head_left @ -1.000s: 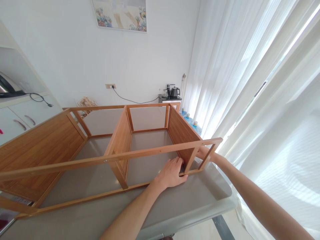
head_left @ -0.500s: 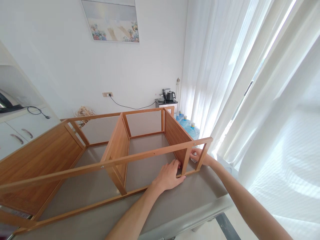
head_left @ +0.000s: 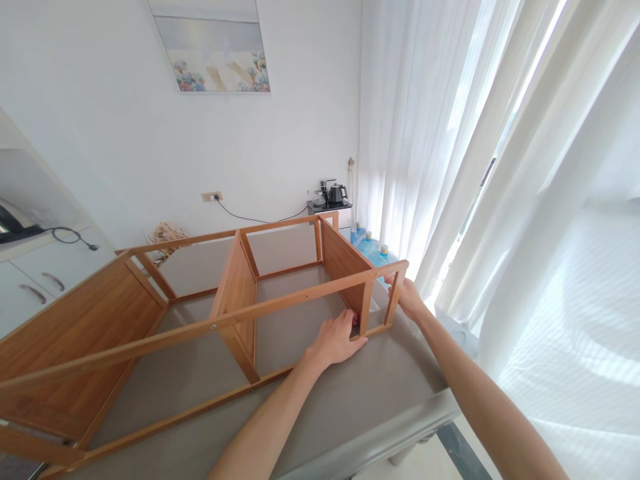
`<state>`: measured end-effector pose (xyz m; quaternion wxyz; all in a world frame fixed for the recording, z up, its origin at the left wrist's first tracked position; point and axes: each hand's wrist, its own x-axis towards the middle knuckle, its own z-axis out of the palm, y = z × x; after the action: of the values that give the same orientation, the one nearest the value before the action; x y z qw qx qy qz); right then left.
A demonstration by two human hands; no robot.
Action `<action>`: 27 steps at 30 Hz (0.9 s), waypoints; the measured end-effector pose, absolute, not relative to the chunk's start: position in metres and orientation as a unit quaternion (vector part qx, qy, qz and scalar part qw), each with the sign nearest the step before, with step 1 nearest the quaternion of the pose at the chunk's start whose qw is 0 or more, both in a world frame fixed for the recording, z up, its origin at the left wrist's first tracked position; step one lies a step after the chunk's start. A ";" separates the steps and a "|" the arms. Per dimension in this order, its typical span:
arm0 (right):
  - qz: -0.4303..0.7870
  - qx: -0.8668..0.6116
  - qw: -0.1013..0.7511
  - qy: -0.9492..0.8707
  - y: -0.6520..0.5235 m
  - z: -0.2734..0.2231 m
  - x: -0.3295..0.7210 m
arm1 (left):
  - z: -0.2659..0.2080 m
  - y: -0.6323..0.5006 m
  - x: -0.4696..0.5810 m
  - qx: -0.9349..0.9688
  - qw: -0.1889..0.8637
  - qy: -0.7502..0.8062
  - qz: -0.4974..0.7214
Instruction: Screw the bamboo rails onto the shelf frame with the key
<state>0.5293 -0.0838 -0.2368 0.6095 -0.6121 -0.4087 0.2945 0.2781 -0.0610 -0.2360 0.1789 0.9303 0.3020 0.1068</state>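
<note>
A wooden shelf unit [head_left: 233, 280] lies on its side across a grey-topped table. My left hand [head_left: 336, 339] is closed round its lower rail beside the end panel [head_left: 347, 263], with the thumb outside and the fingertips curled inward. Beyond the end panel, my right hand [head_left: 407, 295] reaches in at the unit's right end, close to the short end bar. Its fingers are bent and partly hidden behind the wood. A pale patch shows below them, but whatever they hold cannot be made out.
The grey table [head_left: 350, 400] has its front edge close to me. White curtains [head_left: 500, 167] hang on the right. Behind stand blue water bottles [head_left: 373, 248] and a small stand with a black kettle [head_left: 337, 194]. A white cabinet [head_left: 40, 280] is at left.
My right hand has shifted up and away along the outer side of the end panel. My left hand keeps its grip on the rail. The whole view has tilted slightly.
</note>
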 end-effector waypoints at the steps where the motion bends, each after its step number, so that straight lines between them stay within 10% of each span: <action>1: 0.287 -0.613 0.624 -0.391 -0.089 -0.239 0.531 | -0.236 -0.058 0.280 0.931 0.175 0.302 0.105; 15: 0.301 -0.593 0.673 -0.323 -0.190 -0.256 0.492 | -0.225 -0.071 0.257 0.932 0.106 0.307 0.160; 27: 0.243 -0.535 0.310 -0.747 -0.166 -0.260 0.306 | -0.223 -0.110 0.024 0.907 0.139 0.340 0.207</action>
<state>0.3057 -0.1659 -0.2604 0.3105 -0.5349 -0.7473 0.2428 0.0241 -0.1095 -0.2229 0.1393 0.9065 0.3404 0.2072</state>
